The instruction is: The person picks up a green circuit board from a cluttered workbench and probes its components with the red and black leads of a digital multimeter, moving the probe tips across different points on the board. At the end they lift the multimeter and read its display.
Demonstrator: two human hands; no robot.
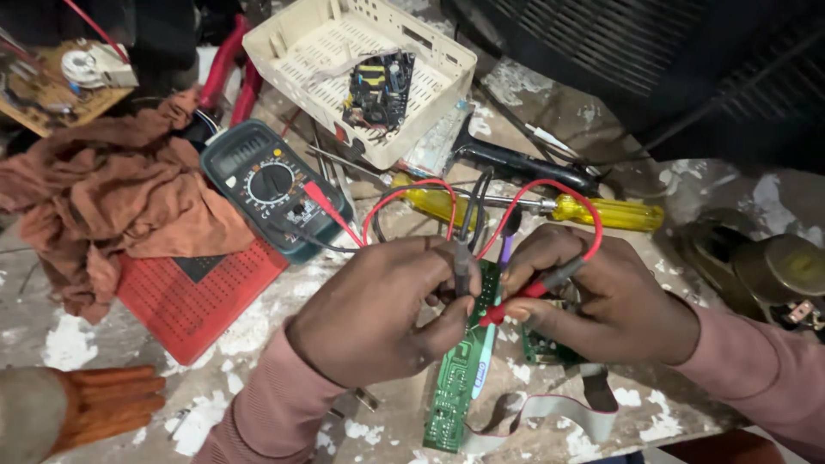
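A long green circuit board (pixel 455 387) lies on the worn bench between my hands. My left hand (pixel 382 314) pinches a black test probe (pixel 462 273) down onto the board. My right hand (pixel 601 301) holds a red test probe (pixel 528 294), tip against the same board, and rests over a second small green board (pixel 541 348). Red and black leads (pixel 404 196) loop back to a dark green multimeter (pixel 273 185) lying at the upper left.
A white plastic basket (pixel 339 39) holds a black circuit board (pixel 378 86). Yellow-handled screwdrivers (pixel 610 213) lie behind my hands. A brown rag (pixel 112 198), a red perforated panel (pixel 193 296), a grey ribbon cable (pixel 559 412) and an orange glove (pixel 107 404) lie around.
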